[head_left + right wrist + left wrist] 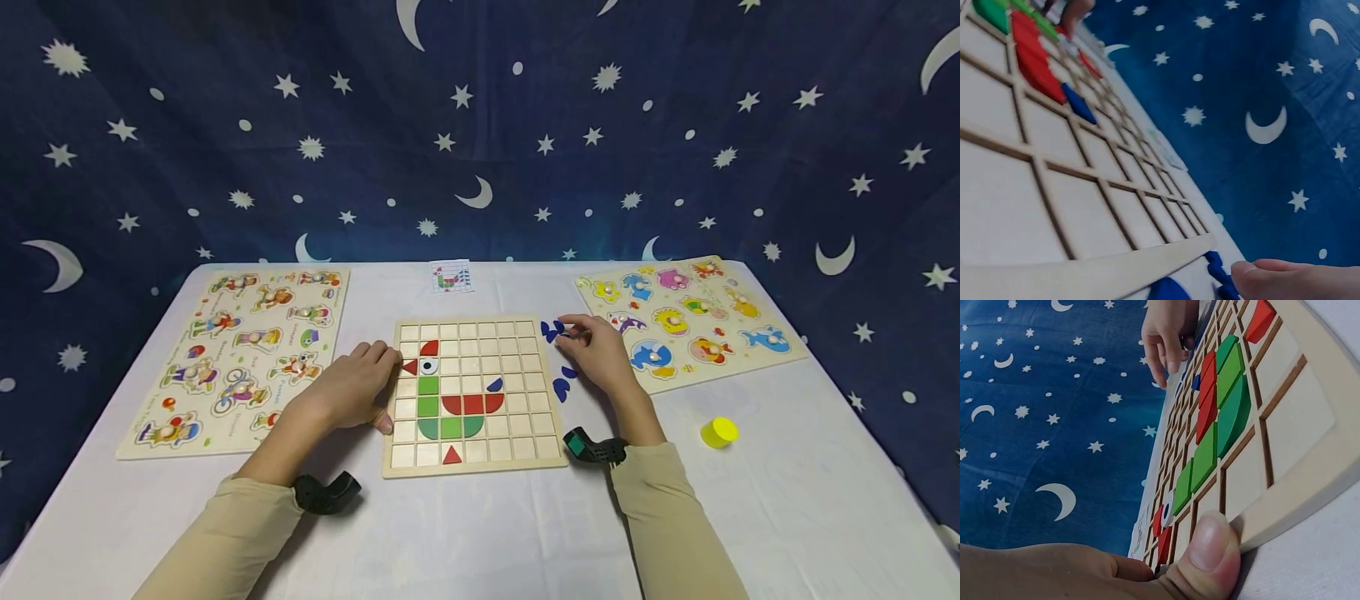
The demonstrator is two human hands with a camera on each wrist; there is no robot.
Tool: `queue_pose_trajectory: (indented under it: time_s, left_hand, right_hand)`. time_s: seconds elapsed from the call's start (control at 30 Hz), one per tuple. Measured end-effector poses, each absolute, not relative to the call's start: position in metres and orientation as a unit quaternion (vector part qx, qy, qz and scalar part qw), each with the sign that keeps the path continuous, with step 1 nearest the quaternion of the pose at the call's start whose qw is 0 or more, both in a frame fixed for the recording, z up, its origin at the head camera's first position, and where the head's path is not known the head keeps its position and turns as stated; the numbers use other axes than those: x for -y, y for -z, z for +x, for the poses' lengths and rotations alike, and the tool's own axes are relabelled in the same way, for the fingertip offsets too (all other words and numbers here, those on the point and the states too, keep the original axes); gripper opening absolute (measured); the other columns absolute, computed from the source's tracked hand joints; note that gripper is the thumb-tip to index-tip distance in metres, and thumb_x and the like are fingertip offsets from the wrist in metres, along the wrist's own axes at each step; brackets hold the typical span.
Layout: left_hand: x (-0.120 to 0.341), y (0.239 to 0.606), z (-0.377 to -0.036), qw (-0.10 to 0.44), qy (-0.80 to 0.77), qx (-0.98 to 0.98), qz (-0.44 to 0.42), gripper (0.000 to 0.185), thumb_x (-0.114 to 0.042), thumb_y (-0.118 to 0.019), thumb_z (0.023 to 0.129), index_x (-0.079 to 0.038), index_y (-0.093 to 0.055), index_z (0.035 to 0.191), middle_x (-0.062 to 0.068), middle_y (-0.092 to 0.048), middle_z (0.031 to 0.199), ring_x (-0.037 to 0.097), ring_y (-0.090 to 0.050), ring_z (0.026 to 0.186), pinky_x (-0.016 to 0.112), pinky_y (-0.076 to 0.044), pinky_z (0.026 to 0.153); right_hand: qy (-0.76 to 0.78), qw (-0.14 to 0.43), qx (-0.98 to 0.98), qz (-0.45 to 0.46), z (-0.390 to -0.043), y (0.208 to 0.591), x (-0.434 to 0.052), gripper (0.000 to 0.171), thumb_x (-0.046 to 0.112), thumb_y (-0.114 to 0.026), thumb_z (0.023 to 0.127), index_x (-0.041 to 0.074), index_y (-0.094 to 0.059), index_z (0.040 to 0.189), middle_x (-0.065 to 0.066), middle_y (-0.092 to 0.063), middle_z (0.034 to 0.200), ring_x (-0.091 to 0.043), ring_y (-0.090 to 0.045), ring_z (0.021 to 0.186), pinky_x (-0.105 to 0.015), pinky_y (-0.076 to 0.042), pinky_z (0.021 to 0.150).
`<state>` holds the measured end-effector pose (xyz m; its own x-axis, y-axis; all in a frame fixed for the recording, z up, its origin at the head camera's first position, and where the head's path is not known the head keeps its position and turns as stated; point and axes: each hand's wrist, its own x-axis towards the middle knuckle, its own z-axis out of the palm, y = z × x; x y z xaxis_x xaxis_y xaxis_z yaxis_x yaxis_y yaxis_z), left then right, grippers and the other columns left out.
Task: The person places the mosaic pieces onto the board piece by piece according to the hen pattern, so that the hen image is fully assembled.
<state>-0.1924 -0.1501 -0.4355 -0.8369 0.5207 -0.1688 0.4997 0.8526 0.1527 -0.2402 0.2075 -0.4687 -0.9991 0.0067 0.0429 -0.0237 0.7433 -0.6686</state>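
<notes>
A wooden grid board [475, 476] lies on the table with red, green and blue pieces and an eye tile [428, 366] forming a bird shape. At its left edge rests my left hand [352, 387], thumb [1210, 550] against the frame and fingers spread farther up the side. Beyond the board's upper right corner, my right hand [600, 354] has its thumb and forefinger close together over several small blue pieces [550, 332]; I cannot tell if a piece is between them. More blue pieces [562, 389] lie beside the right edge. One blue piece [495, 385] sits in a cell above the red row.
A small picture card [452, 276] lies behind the board. Knobbed picture puzzles stand to either side: a figure puzzle [247, 358] at left, a sea animal puzzle [686, 317] at right. A yellow cylinder [719, 432] is on the right. A starry blue cloth [480, 125] hangs behind.
</notes>
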Motion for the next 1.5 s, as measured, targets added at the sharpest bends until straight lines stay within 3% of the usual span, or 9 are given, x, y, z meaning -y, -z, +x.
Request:
queue_pose_trajectory:
  time_s: [0.23, 0.37, 0.83, 1.03, 1.2, 1.5]
  left_hand:
    - [0.151, 0.432, -0.196, 0.131, -0.076, -0.952, 0.266, 0.104, -0.057, -0.08, 0.056, 0.0, -0.041, 0.136, 0.016, -0.048, 0.13, 0.033, -0.045, 0.118, 0.049, -0.041, 0.098]
    - [0.157, 0.432, -0.198, 0.147, -0.115, -0.948, 0.257, 0.105, -0.055, -0.079, 0.063, 0.0, -0.037, 0.141, 0.017, -0.047, 0.134, 0.035, -0.043, 0.124, 0.05, -0.037, 0.104]
    - [0.161, 0.442, -0.207, 0.125, -0.194, -0.949, 0.215, 0.098, -0.048, -0.079, 0.07, -0.004, -0.035, 0.146, 0.018, -0.042, 0.139, 0.035, -0.038, 0.129, 0.053, -0.035, 0.105]
    - [0.161, 0.449, -0.212, 0.117, -0.247, -0.944, 0.186, 0.087, -0.037, -0.079, 0.076, -0.002, -0.037, 0.144, 0.021, -0.039, 0.141, 0.037, -0.034, 0.13, 0.054, -0.031, 0.107]
    - [0.162, 0.452, -0.215, 0.106, -0.28, -0.937, 0.183, 0.077, -0.027, -0.076, 0.079, 0.001, -0.04, 0.141, 0.023, -0.043, 0.134, 0.037, -0.038, 0.122, 0.054, -0.032, 0.104]
    - [0.16, 0.445, -0.227, 0.138, -0.28, -0.933, 0.176, 0.073, -0.015, -0.077, 0.078, 0.001, -0.042, 0.14, 0.023, -0.045, 0.132, 0.037, -0.043, 0.12, 0.052, -0.035, 0.103]
  right_hand:
    - [-0.332, 0.015, 0.943, -0.02, -0.24, 0.473, -0.207, 0.04, 0.02, -0.073, 0.083, 0.008, -0.063, 0.12, -0.01, -0.057, 0.093, -0.019, -0.047, 0.076, -0.029, -0.036, 0.067]
    - [-0.332, 0.002, 0.943, -0.023, -0.24, 0.473, -0.207, 0.041, 0.022, -0.072, 0.084, 0.008, -0.062, 0.12, -0.01, -0.057, 0.095, -0.019, -0.048, 0.078, -0.029, -0.037, 0.068]
    - [-0.339, -0.004, 0.94, -0.026, -0.241, 0.471, -0.208, 0.037, 0.023, -0.072, 0.084, 0.003, -0.062, 0.114, -0.009, -0.056, 0.091, -0.019, -0.048, 0.079, -0.029, -0.038, 0.069]
    - [-0.344, -0.006, 0.938, -0.032, -0.24, 0.471, -0.207, 0.035, 0.023, -0.072, 0.084, 0.004, -0.062, 0.113, -0.008, -0.055, 0.09, -0.019, -0.048, 0.079, -0.028, -0.038, 0.069]
    - [-0.347, -0.008, 0.937, -0.031, -0.24, 0.471, -0.205, 0.034, 0.022, -0.071, 0.085, 0.004, -0.062, 0.112, -0.007, -0.054, 0.088, -0.018, -0.048, 0.078, -0.028, -0.038, 0.069]
    - [-0.357, -0.015, 0.933, -0.049, -0.239, 0.472, -0.208, 0.033, 0.023, -0.071, 0.085, 0.007, -0.061, 0.112, -0.005, -0.054, 0.09, -0.018, -0.048, 0.081, -0.026, -0.039, 0.069]
